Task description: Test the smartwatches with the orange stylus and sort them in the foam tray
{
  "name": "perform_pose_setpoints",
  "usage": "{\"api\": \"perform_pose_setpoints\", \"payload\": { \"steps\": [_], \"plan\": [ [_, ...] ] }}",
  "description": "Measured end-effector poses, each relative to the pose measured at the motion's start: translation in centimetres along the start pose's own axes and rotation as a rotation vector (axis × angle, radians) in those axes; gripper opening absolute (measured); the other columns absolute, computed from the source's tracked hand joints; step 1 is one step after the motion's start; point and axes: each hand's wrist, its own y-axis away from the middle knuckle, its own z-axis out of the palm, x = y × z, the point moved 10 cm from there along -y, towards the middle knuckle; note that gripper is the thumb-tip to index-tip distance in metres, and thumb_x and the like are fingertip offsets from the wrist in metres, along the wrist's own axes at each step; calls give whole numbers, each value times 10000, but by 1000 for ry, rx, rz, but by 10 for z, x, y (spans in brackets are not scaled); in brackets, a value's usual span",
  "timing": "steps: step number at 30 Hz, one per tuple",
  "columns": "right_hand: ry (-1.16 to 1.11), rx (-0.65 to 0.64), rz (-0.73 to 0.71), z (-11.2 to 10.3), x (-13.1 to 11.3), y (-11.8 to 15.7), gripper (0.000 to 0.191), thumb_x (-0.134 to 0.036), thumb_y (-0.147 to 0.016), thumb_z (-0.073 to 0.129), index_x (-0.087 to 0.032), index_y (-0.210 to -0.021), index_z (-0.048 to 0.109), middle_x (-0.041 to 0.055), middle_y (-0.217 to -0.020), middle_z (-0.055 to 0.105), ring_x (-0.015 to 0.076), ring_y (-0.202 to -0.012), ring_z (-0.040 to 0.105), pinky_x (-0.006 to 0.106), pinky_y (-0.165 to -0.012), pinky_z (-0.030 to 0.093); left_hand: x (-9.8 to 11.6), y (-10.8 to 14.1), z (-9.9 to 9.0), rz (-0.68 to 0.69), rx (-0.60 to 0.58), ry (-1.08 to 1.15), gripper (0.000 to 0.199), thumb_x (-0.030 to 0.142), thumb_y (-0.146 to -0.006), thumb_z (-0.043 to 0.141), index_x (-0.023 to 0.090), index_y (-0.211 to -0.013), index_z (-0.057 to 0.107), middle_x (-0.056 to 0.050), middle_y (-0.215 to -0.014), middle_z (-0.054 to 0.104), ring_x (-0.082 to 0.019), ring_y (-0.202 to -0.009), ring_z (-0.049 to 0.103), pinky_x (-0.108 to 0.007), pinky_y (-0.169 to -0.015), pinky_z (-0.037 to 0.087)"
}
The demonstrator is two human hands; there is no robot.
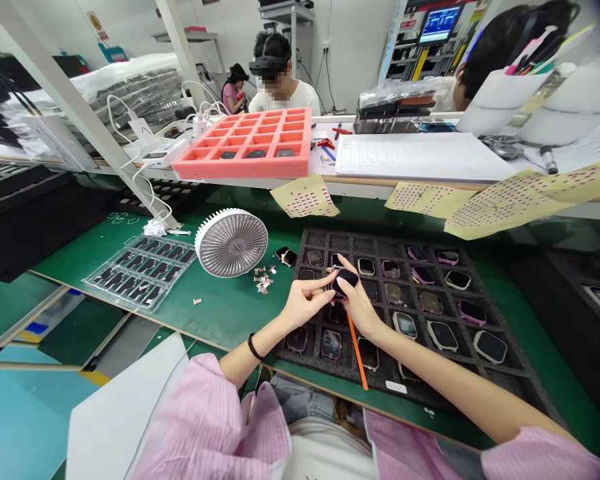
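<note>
A dark, rounded-square watch body is pinched between the fingers of the left hand and right hand; below the grip, a slender orange stick is seen, above a black foam compartment tray.

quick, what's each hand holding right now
Left hand: closed, fingertips on a small dark rounded-square device.
Right hand: closed, holding the same device, apparently with a thin straight orange stick tucked in too.

Bench was green, tray and held watch black.
Stick was orange, foam block coral, fan white-grey, sleeve striped pink; yellow sheets had magenta mark rows.
</note>
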Motion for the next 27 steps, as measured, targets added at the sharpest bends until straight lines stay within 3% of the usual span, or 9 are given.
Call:
{"api": "perform_pose_setpoints", "payload": {
  "steps": [2, 4, 7, 9, 12, 16, 19, 23, 27],
  "plan": [
    [-4, 10, 65, -7, 7, -5, 663, -515, -852, 516, -332, -1460, 326, 35, -1374, 518, 239, -1241, 505, 429, -1060, 414, 9, -5, 3, 36, -72, -175, 557, 376, -818, 618, 86, -1293, 589, 75, -549, 361, -60, -486, 304, -193, -487, 325],
    [40, 17, 85, -17, 7, -12, 648, -481, -846, 528, -336, -1450, 343, 17, -1421, 480, 239, -1292, 468, 434, -1106, 360, 25, -12, 10, 132, -127, -413, 649, 322, -738, 709, 122, -1334, 546, -17, -805, 578, -125, -672, 519, -243, -605, 468],
    [176, 1, 6, -30, -3, -20, 623, -450, -856, 522, -322, -1441, 354, 5, -1515, 373, 233, -1405, 326, 435, -1174, 230, 38, -26, 28, 231, -181, -698, 806, 214, -647, 769, 161, -1380, 438, -138, -1262, 533, -271, -1110, 548, -383, -872, 524],
    [283, -15, -76, -36, -10, -23, 642, -463, -857, 511, -291, -1451, 341, 32, -1533, 341, 237, -1436, 264, 436, -1191, 167, 34, -38, 45, 209, -222, -821, 702, 146, -675, 720, 147, -1322, 447, -150, -1263, 541, -298, -1167, 537, -432, -930, 512],
    [431, -10, -163, -46, -15, -28, 724, -485, -838, 512, -239, -1481, 288, 93, -1527, 326, 259, -1453, 209, 454, -1195, 117, 22, -57, 70, 135, -254, -933, 506, 60, -717, 618, 85, -1206, 492, -173, -1166, 592, -300, -1085, 600, -430, -914, 526],
    [560, 53, -201, -68, -17, -33, 802, -436, -834, 490, -200, -1525, 158, 147, -1518, 299, 276, -1449, 209, 485, -1187, 104, 10, -78, 89, 120, -211, -916, 526, -9, -749, 495, 54, -1269, 447, -211, -1212, 592, -285, -1063, 638, -417, -923, 526],
    [614, 83, -173, -84, -17, -35, 842, -412, -833, 482, -180, -1540, 89, 169, -1494, 327, 282, -1436, 252, 496, -1180, 110, -1, -91, 96, 190, -211, -810, 528, 11, -744, 531, 100, -1261, 481, -175, -1217, 620, -268, -1090, 636, -406, -942, 523],
    [593, 38, -122, -97, -15, -36, 882, -493, -825, 513, -181, -1544, 109, 148, -1506, 365, 276, -1442, 257, 490, -1176, 128, -15, -101, 91, 282, -184, -714, 460, 77, -710, 658, 147, -1157, 575, -125, -1135, 675, -255, -1059, 650, -418, -949, 520],
    [451, 19, -37, -108, -10, -41, 861, -551, -831, 510, -203, -1540, 168, 112, -1497, 418, 276, -1402, 355, 481, -1157, 213, -10, -100, 84, 406, -132, -630, 467, 141, -731, 704, 165, -1179, 576, -117, -1169, 667, -242, -1099, 630, -417, -975, 503]
  ]
}}
